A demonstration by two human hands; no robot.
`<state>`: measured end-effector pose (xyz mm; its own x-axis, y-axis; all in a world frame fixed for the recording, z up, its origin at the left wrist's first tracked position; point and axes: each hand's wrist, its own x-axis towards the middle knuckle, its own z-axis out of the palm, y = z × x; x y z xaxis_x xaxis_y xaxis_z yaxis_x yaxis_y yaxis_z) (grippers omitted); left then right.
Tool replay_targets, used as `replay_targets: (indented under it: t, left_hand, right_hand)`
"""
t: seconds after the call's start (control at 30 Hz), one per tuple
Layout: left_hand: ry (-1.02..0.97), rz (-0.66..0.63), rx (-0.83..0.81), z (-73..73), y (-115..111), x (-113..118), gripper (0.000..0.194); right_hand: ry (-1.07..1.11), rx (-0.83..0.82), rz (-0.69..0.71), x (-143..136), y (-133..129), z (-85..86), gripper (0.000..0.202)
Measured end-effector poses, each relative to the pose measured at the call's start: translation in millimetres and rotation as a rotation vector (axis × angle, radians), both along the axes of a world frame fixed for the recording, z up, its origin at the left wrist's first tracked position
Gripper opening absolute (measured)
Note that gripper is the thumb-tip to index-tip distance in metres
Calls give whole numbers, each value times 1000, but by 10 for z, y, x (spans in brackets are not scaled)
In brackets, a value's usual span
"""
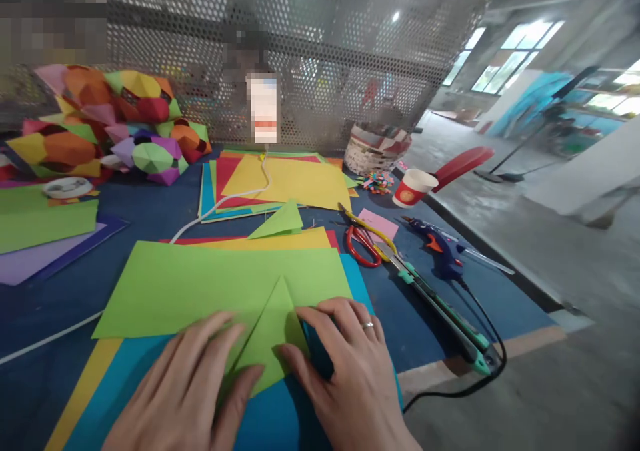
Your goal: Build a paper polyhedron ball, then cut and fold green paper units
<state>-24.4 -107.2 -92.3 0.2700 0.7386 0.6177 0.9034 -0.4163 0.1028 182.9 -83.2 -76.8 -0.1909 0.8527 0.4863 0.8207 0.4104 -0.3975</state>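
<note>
A small light-green paper piece (273, 334), folded to a point at the top, lies between my hands. Under its tip is a wide light-green sheet (220, 284), on top of blue, yellow and red sheets. My left hand (187, 381) is open, fingers stretched along the folded piece's left side, thumb near its lower part. My right hand (345, 358), a ring on one finger, has its thumb on the piece and its fingertips by the right edge; the fingers are apart. Another folded green triangle (280, 220) rests just behind the stack.
Scissors (367, 238), a green-black box cutter (440, 311) and a glue gun (440, 244) lie to the right. Behind them stand a paper cup (413, 188) and a round container (375, 148). Colourful paper balls (150, 151) are piled left. A white cable (225, 201) crosses the table.
</note>
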Motion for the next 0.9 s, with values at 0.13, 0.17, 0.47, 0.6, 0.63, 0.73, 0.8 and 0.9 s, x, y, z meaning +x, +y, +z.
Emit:
replay_targets:
  t: [0.13,0.17,0.47,0.6,0.63,0.73,0.8,0.9]
  left_hand:
    - [118,55,-89,130,210,-3,45]
    - [129,65,-130,187,265,11,43]
    - [-18,91,-794,736,701,182,41]
    - [-157,7,-913,818,769,212,28]
    - [-245,-57,-962,829,765,210,25]
    - [-586,-247,-1123,858,710,193,29]
    - [-756,-291,-1145,871,650,189,39]
    - [-837,-317,-1094,881,568,209,49]
  right_hand:
    - [62,1,10,-28,4,16,19]
    - [70,1,19,-32,5,18,18]
    - [16,86,66,9,56,-97,17]
    - [41,85,64,19,57,-105,20]
    - [75,95,54,19,51,-92,24]
    - [228,98,55,33,33,-35,32]
    - [322,57,111,58,25,4,25]
    - [390,-3,199,106,14,35,28]
